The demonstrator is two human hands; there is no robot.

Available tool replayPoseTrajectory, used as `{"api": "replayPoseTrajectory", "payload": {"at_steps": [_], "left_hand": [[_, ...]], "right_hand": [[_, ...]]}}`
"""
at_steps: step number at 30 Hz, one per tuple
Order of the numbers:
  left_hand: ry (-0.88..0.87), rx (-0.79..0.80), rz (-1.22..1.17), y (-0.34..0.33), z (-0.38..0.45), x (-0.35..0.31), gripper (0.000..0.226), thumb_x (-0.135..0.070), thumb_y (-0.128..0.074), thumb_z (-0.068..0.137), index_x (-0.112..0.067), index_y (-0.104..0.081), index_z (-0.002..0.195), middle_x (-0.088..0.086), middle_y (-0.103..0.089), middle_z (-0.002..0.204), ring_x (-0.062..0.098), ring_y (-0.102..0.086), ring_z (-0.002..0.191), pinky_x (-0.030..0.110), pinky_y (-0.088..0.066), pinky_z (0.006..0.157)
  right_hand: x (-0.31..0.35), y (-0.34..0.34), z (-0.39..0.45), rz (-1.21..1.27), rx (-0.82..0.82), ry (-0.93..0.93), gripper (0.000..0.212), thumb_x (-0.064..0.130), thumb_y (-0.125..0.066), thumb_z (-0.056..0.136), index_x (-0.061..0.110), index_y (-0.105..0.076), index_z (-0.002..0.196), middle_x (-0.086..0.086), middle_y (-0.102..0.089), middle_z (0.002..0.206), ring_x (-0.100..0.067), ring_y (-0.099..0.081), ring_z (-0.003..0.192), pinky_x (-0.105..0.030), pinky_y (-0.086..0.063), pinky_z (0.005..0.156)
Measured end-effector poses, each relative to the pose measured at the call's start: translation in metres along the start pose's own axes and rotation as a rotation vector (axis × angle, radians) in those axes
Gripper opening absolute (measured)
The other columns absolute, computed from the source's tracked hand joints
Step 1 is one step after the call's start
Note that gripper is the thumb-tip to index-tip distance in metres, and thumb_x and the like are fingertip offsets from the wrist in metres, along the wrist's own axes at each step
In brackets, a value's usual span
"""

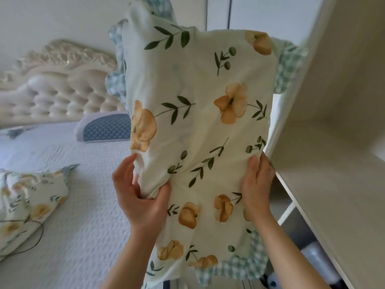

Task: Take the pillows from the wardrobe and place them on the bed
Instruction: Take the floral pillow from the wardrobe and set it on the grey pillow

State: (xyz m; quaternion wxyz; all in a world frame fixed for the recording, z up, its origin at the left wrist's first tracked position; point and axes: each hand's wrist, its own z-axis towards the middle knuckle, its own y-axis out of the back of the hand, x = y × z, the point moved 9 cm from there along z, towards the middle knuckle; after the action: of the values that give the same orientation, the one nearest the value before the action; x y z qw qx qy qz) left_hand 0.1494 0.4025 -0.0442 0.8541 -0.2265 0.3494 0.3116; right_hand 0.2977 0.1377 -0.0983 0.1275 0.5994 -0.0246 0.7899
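Cream tufted headboard (52, 90) w/ carved scrolls on top, up against the pale wall (52, 17) at left. Just below it, a blue-patterned cushion (104, 128) w/ pale edging lies flat. Thin dark cord (35, 238) curls at lower left. Bottom right, a grey rounded obj (312, 253) sits low down, too blurred to ID.

Cream pillow (200, 126), orange flowers, green leaves (gingham frill); white bed (87, 205)
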Motion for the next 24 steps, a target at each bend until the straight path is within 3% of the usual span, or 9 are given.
{"api": "replayPoseTrajectory", "payload": {"at_steps": [3, 6, 8, 10, 13, 15, 20, 24], "left_hand": [[0.011, -0.062, 0.018, 0.014, 0.014, 0.018, 0.068, -0.006, -0.074, 0.071, -0.034, -0.047, 0.127, 0.012, -0.062, 0.121, 0.024, -0.066, 0.109, 0.031, -0.059, 0.083], [0.014, -0.099, 0.078, 0.025, 0.034, 0.039, 0.066, -0.008, -0.073, 0.071, -0.032, -0.048, 0.128, -0.003, -0.062, 0.123, 0.012, -0.065, 0.111, 0.022, -0.057, 0.083], [0.010, -0.081, 0.149, 0.030, 0.050, 0.058, 0.064, -0.010, -0.070, 0.073, -0.025, -0.048, 0.130, -0.021, -0.062, 0.120, -0.003, -0.064, 0.105, 0.010, -0.053, 0.076], [0.048, -0.064, 0.211, 0.036, 0.069, 0.084, 0.066, -0.016, -0.068, 0.075, -0.030, -0.045, 0.135, -0.033, -0.060, 0.118, -0.011, -0.063, 0.097, 0.006, -0.051, 0.071], [0.145, -0.029, 0.362, 0.043, 0.097, 0.131, 0.079, -0.038, -0.068, 0.076, -0.039, -0.034, 0.147, -0.037, -0.048, 0.128, -0.011, -0.052, 0.115, 0.017, -0.046, 0.089], [0.214, -0.003, 0.437, 0.046, 0.111, 0.161, 0.091, -0.049, -0.070, 0.073, -0.045, -0.024, 0.151, -0.037, -0.042, 0.131, -0.013, -0.044, 0.121, 0.023, -0.041, 0.093], [0.313, -0.006, 0.499, 0.056, 0.143, 0.220, 0.098, -0.053, -0.075, 0.070, -0.050, -0.020, 0.151, -0.032, -0.043, 0.135, -0.009, -0.045, 0.123, 0.034, -0.044, 0.096], [0.354, -0.014, 0.542, 0.059, 0.158, 0.256, 0.097, -0.052, -0.075, 0.072, -0.049, -0.020, 0.151, -0.028, -0.041, 0.141, -0.005, -0.044, 0.128, 0.033, -0.042, 0.099]], "right_hand": [[-0.018, -0.053, 0.013, 0.067, 0.219, -0.095, 0.055, 0.069, -0.023, 0.091, 0.051, -0.022, 0.143, 0.029, -0.037, 0.137, 0.029, -0.038, 0.107, -0.013, -0.031, 0.091], [-0.029, -0.098, 0.026, 0.059, 0.323, -0.133, 0.050, 0.070, -0.022, 0.092, 0.061, -0.013, 0.140, 0.037, -0.031, 0.136, 0.016, -0.039, 0.114, -0.025, -0.030, 0.099], [-0.031, -0.123, 0.034, 0.071, 0.350, -0.136, 0.047, 0.070, -0.024, 0.091, 0.065, -0.014, 0.137, 0.045, -0.031, 0.130, 0.021, -0.037, 0.111, -0.028, -0.031, 0.100], [-0.032, -0.147, 0.044, 0.081, 0.365, -0.144, 0.051, 0.074, -0.027, 0.088, 0.065, -0.016, 0.137, 0.045, -0.032, 0.131, 0.017, -0.038, 0.116, -0.031, -0.032, 0.103], [-0.033, -0.182, 0.059, 0.045, 0.380, -0.121, 0.061, 0.071, -0.030, 0.087, 0.054, -0.017, 0.144, 0.026, -0.031, 0.149, -0.002, -0.034, 0.134, -0.037, -0.030, 0.112], [-0.033, -0.204, 0.070, 0.009, 0.406, -0.101, 0.063, 0.067, -0.033, 0.088, 0.048, -0.019, 0.146, 0.021, -0.030, 0.152, -0.004, -0.032, 0.137, -0.037, -0.027, 0.114], [-0.040, -0.261, 0.096, -0.115, 0.420, -0.067, 0.064, 0.067, -0.038, 0.085, 0.049, -0.024, 0.145, 0.029, -0.034, 0.140, 0.002, -0.033, 0.129, -0.031, -0.025, 0.108], [-0.057, -0.299, 0.114, -0.195, 0.435, -0.078, 0.065, 0.068, -0.037, 0.084, 0.051, -0.021, 0.144, 0.028, -0.035, 0.127, 0.002, -0.034, 0.118, -0.032, -0.028, 0.099]]}}
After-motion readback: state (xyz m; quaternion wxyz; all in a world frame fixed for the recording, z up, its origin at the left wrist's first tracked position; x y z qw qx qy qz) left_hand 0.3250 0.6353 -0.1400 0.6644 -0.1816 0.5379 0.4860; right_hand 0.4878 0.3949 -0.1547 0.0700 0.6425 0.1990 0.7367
